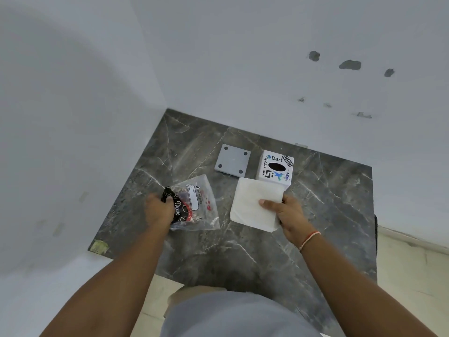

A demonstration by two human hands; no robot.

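1. Gripping the left edge of a crinkled, clear plastic wrapper printed in black and red, the left hand curls its fingers round the film at the tabletop's left side.
2. The right hand pinches a square stack of soft white tissues, thumb on top.
3. A white cube box, stickered and with an oval top opening, stands just behind the stack.
4. A flat grey square plate with four round dark pads lies beside the box.
5. The tabletop is dark, pale-veined marble.

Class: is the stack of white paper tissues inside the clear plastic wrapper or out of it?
Out. The right hand holds the stack of white paper tissues beside the clear plastic wrapper, which the left hand grips.
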